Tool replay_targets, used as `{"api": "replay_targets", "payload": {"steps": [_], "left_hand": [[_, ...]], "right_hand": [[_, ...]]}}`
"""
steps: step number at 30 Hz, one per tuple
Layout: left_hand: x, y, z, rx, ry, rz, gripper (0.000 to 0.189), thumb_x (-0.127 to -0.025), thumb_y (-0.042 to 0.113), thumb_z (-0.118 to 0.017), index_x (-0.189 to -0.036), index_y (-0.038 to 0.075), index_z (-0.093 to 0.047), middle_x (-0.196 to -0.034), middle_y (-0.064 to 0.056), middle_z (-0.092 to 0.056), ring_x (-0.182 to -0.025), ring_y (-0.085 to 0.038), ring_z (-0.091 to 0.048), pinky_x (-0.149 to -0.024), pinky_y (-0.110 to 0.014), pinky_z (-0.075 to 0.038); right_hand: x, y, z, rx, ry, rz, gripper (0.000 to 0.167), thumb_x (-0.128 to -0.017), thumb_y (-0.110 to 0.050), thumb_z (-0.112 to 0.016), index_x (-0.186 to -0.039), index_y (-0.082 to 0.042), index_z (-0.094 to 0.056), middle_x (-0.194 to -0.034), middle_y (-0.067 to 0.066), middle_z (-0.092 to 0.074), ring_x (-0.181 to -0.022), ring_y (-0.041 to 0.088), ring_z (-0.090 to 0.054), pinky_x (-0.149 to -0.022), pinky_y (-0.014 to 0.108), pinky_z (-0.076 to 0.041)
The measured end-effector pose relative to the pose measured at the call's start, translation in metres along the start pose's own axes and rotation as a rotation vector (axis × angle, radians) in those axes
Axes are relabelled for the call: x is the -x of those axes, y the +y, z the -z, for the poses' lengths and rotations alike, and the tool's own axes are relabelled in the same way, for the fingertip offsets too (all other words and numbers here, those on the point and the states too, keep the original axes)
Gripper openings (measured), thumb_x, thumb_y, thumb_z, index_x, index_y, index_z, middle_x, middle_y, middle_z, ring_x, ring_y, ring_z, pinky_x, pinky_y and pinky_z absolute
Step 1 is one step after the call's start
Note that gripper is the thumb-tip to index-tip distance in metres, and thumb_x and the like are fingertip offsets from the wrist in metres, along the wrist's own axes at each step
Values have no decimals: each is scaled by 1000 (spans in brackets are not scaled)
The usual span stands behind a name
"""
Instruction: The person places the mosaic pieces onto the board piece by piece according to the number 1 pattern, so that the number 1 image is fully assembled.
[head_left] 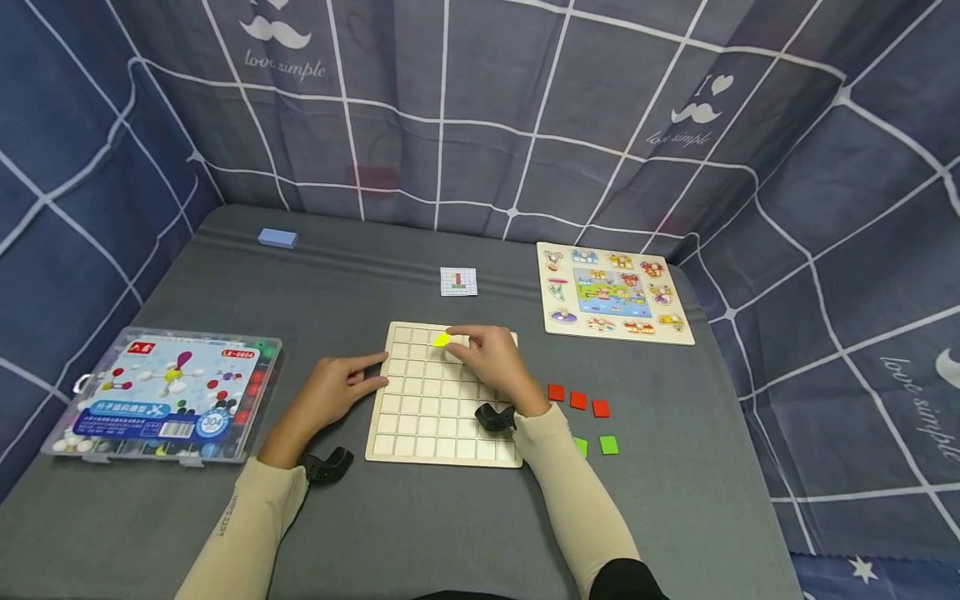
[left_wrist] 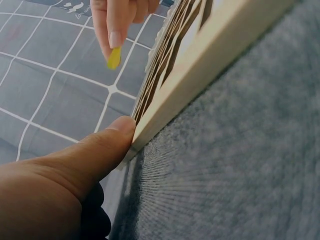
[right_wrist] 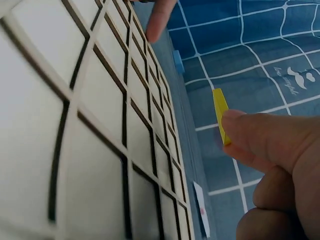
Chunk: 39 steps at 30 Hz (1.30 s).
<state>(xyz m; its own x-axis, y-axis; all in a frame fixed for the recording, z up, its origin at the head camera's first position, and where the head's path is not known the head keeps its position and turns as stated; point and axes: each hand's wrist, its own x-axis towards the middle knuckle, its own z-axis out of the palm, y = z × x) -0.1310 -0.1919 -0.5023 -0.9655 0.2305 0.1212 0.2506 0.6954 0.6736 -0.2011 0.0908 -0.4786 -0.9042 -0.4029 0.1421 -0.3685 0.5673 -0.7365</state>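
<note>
A yellow square tile (right_wrist: 220, 116) is pinched between the thumb and fingertips of my right hand (head_left: 491, 358). It is held over the upper part of a wooden grid board (head_left: 420, 406), raised above the squares in both wrist views. My left hand (head_left: 330, 396) rests at the board's left edge, thumb and index finger extended and spread apart. In the left wrist view the thumb (left_wrist: 107, 145) touches the board's rim. Right of the board lie red tiles (head_left: 577, 401) and green tiles (head_left: 608, 445), one green tile partly hidden behind the right sleeve.
A small printed pattern card (head_left: 458, 282) lies beyond the board. A wooden picture puzzle (head_left: 617, 325) is at the back right, a clear plastic case (head_left: 161, 396) of colored pieces at the left, and a blue block (head_left: 277, 238) at the back left. Grid-patterned curtains surround the table.
</note>
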Motion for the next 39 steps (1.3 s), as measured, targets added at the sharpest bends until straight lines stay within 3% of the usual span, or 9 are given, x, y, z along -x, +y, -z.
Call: {"api": "replay_targets", "payload": {"steps": [12, 28, 39], "left_hand": [[0, 0, -1, 8, 4, 4, 46, -93, 26, -78, -135, 10, -69, -57, 7, -36, -51, -8, -29, -52, -27, -27], [1, 2, 1, -9, -8, 24, 48, -93, 27, -79, -136, 10, -68, -57, 7, -38, -52, -9, -31, -52, -27, -26], [0, 0, -1, -1, 11, -2, 46, -93, 25, -79, -135, 10, -70, -55, 7, -37, -50, -7, -30, -51, -27, -26]], "right_hand": [[2, 5, -24, 25, -6, -32, 28, -96, -33, -74, -119, -17, -78, -53, -7, -42, -46, 6, -32, -49, 25, -30], [4, 7, -29, 131, 18, 10, 27, -96, -28, -72, -119, -15, -78, -52, -9, -43, -46, 6, -35, -48, 24, -31], [4, 8, -29, 173, 41, 36, 27, -93, -26, -76, -116, -13, -79, -52, -10, -43, -46, 4, -34, -48, 24, -31]]}}
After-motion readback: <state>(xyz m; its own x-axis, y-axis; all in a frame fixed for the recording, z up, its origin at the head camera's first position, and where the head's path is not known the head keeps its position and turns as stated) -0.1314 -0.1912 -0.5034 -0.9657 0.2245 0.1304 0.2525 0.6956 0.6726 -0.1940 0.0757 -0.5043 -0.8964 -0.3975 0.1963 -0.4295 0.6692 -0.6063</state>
